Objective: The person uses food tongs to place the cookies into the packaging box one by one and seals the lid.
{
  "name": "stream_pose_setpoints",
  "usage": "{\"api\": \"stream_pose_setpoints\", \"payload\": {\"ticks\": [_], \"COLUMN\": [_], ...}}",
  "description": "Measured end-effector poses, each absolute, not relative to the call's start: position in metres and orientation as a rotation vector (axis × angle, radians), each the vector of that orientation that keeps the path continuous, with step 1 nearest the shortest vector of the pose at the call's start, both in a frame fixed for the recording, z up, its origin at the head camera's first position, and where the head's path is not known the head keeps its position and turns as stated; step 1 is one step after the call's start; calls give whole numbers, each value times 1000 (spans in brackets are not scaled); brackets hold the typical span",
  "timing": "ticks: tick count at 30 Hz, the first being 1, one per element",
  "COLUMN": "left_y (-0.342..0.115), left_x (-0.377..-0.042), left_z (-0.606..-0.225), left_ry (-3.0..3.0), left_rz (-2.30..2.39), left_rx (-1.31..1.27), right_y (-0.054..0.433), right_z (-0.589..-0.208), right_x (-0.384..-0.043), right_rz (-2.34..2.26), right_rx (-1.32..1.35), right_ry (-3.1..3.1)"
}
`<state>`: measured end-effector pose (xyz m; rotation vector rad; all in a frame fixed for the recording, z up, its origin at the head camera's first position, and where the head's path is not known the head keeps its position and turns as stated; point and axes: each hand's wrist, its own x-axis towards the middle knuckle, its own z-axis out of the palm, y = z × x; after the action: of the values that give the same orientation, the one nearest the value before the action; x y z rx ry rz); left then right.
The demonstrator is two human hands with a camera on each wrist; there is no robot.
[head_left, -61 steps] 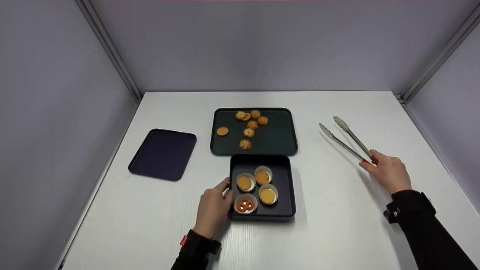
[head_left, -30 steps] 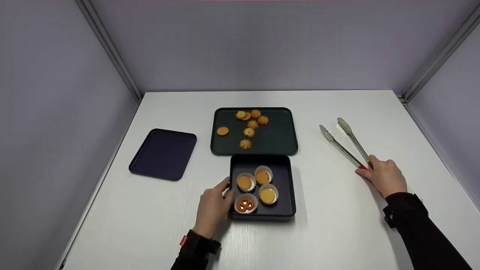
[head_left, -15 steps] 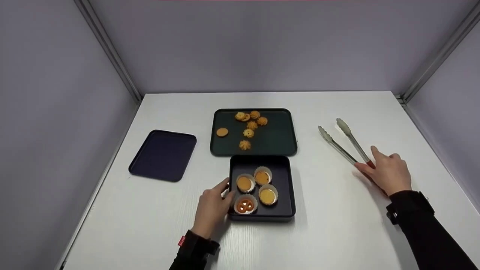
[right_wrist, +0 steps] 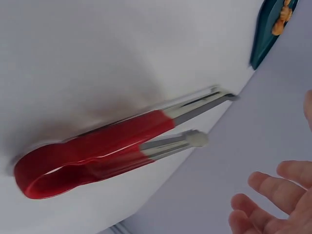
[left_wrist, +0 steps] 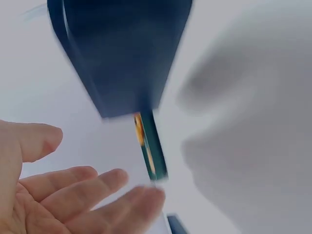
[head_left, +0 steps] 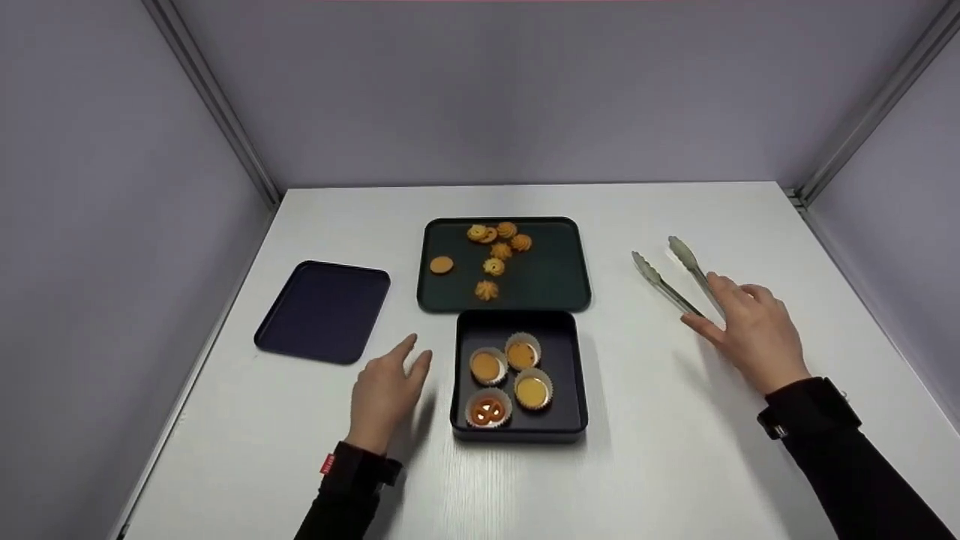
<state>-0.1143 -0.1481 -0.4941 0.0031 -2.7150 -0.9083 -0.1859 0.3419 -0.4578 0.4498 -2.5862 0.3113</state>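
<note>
My left hand (head_left: 384,397) is beside the dark square box (head_left: 562,367), off its left wall, fingers spread and holding nothing. The left wrist view shows relaxed fingers (left_wrist: 80,187) below the box. Inside the box sit several white paper cups; one holds a pretzel (head_left: 487,410), the others round yellow biscuits (head_left: 532,391). My right hand (head_left: 759,337) hovers over the tongs (head_left: 654,276), hiding their handle in the head view. In the right wrist view the red-handled tongs (right_wrist: 122,135) lie on the table, spread apart, and the fingers (right_wrist: 278,190) are clear of them.
A dark green tray (head_left: 551,266) with several piped cookies (head_left: 487,290) and one flat round biscuit (head_left: 442,265) lies just behind the box. At the left lies a dark purple tray (head_left: 322,311). Pale walls (head_left: 480,90) enclose the white table (head_left: 240,442) at the back and sides.
My left hand has let go of the box wall and moved left. My right hand, earlier holding the tongs' handle, has released it and lifted. Box and tongs stay about where they were.
</note>
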Motion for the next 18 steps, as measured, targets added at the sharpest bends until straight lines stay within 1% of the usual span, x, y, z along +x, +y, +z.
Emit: {"api": "stream_pose_setpoints", "payload": {"ticks": [4, 9, 18], "left_y": [-171, -195, -222], "left_x": [-124, -135, -154], "left_z": [-488, -487, -500], "left_ry": [-2724, -2831, -2963], "left_rz": [-756, -664, -497], "left_rx": [31, 98, 169], "right_y": [331, 318, 299], "right_z": [-454, -455, -465], "right_x": [-181, -175, -167], "right_rz": [278, 303, 283], "right_rx": [543, 575, 676], "right_ry": [-2552, -2601, -2601]}}
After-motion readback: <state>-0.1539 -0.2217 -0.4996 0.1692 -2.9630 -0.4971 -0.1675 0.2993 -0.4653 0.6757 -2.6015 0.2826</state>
